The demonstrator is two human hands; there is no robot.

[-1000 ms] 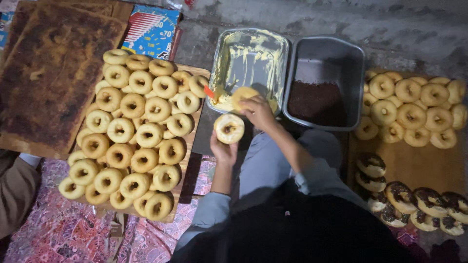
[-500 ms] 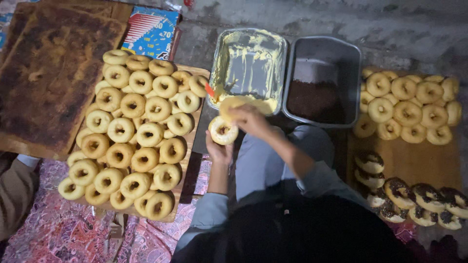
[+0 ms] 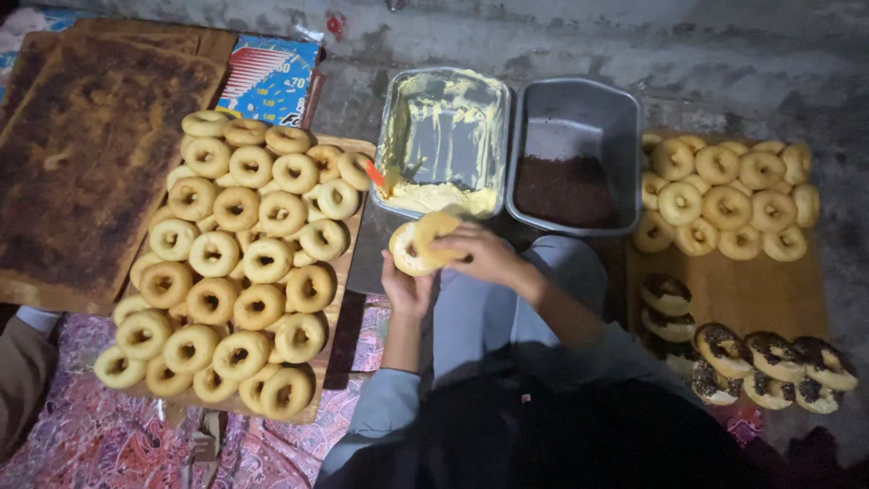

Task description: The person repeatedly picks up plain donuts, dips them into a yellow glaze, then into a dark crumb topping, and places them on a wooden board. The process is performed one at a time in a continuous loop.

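Board of plain doughnuts (image 3: 231,272) at left; cream tray (image 3: 444,136) ahead. Both hands now together below it: left hand (image 3: 405,288) cups the doughnut (image 3: 412,249), right hand (image 3: 484,254), back from the tray, spreads cream.

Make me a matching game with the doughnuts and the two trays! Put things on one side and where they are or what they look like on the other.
Things:
1. cream tray
2. sprinkle tray
3. plain doughnut pile
4. topped doughnuts
5. split doughnut

Descriptions:
A. dark crumbs inside
B. held in both hands
C. board at the person's left
D. yellow smears, orange-handled tool
E. board at the person's right, nearest the person

Pairs: 1-D, 2-A, 3-C, 4-E, 5-B
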